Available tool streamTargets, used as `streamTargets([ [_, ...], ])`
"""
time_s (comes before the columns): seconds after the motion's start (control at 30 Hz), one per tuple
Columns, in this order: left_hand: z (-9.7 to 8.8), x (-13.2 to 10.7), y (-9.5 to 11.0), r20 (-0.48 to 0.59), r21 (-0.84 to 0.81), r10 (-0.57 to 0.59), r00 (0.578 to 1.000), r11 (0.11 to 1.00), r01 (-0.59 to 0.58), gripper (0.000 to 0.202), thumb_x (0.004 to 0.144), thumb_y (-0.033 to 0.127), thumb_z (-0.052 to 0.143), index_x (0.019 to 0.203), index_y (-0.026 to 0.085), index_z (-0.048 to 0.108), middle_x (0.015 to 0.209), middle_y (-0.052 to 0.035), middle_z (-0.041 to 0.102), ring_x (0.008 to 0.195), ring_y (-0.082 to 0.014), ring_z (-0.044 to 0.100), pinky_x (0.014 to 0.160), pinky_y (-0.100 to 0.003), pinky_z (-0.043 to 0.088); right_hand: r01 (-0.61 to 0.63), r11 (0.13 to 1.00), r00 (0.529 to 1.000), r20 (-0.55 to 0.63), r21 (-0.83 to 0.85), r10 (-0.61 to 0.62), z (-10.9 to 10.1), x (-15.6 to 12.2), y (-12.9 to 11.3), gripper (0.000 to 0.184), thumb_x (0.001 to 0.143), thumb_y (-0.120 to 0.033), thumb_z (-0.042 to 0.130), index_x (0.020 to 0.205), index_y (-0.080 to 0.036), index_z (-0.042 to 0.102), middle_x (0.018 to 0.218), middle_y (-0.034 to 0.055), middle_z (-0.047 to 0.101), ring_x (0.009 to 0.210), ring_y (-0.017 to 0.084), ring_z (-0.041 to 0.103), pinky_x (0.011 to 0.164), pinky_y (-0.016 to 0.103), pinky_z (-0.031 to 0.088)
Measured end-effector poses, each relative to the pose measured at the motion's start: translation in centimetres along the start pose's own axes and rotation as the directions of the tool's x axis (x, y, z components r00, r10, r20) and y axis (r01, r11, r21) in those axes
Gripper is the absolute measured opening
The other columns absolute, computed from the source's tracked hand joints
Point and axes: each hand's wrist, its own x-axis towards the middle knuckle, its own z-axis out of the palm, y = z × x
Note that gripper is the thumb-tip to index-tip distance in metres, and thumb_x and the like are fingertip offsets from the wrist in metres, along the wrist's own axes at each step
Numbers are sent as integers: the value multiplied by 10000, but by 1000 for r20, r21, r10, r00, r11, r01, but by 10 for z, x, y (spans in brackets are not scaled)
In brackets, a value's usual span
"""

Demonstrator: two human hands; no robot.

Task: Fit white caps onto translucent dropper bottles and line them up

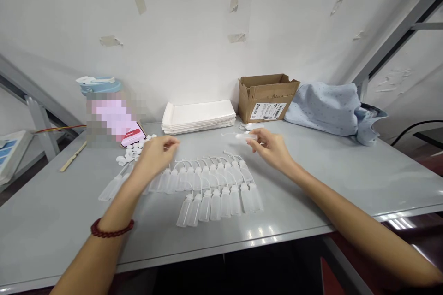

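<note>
My right hand (272, 146) pinches a small translucent plastic bottle (245, 137) by one end, just above the tabletop; a thin white strand sticks out to its left. Above the left end of the laid-out bottles is my left hand (158, 154), its fingers curled and the fingertips pressed together; I cannot make out whether anything is between them. A front row of matching bottles (215, 205) lies side by side, with a back row (199, 177) behind it, their white strands pointing away from me. A couple more bottles (112, 188) lie left, partly behind my left forearm.
White caps (133, 151) are heaped beside a phone (133, 134) and a blue-lidded container (100, 85). Along the wall stand a stack of white sheets or envelopes (200, 115), an open cardboard box (266, 99) and blue cloth (325, 108). A wooden stick (73, 156) lies left.
</note>
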Motion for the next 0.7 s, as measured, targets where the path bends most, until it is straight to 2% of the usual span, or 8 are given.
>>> streamTargets([
  [0.03, -9, 3, -11, 28, 157, -11, 1000, 988, 6, 170, 755, 279, 537, 794, 196, 681, 815, -25, 730, 724, -198, 651, 637, -255, 460, -23, 999, 1000, -19, -38, 22, -3, 4, 5, 263, 799, -409, 582, 912, -172, 561, 629, -18, 551, 548, 147, 564, 566, 290, 440],
  [0.13, -29, 8, -38, 93, 268, -42, 995, 963, 16, 105, 693, 216, 565, 689, 194, 668, 630, 4, 680, 668, -195, 620, 598, -241, 413, -110, 985, 994, -37, -136, 105, -9, 15, 19, 240, 775, -372, 596, 881, -176, 507, 634, -10, 571, 575, 164, 578, 570, 286, 415],
  [0.27, -36, 7, -56, 102, 363, -104, 989, 930, 60, 93, 655, 246, 605, 691, 194, 672, 686, -27, 694, 655, -213, 597, 567, -252, 388, -151, 939, 988, -88, -310, 130, -11, 21, 28, 209, 732, -291, 629, 814, -186, 468, 715, 30, 604, 635, 174, 560, 598, 285, 399],
  [0.47, -28, 5, -59, 74, 439, -203, 976, 886, 150, 183, 664, 272, 579, 777, 179, 689, 805, -108, 706, 696, -254, 602, 600, -307, 413, -95, 895, 995, -44, -436, 85, -13, 23, 33, 161, 782, -280, 585, 815, -183, 461, 729, 52, 594, 653, 173, 536, 602, 284, 364],
  [0.6, -26, 7, -58, 99, 453, -257, 961, 872, 186, 212, 678, 254, 554, 832, 178, 678, 890, -126, 701, 798, -282, 616, 655, -336, 450, -77, 856, 997, -63, -511, 52, -15, 24, 36, 172, 745, -272, 626, 776, -194, 476, 648, 15, 546, 595, 170, 505, 570, 277, 341],
  [0.7, -25, 10, -58, 112, 472, -304, 946, 854, 219, 190, 660, 215, 553, 810, 177, 663, 892, -134, 696, 818, -292, 622, 683, -357, 471, -33, 848, 997, -77, -528, -9, -16, 25, 38, 160, 727, -266, 633, 761, -192, 495, 706, 23, 552, 592, 164, 502, 573, 273, 347],
])
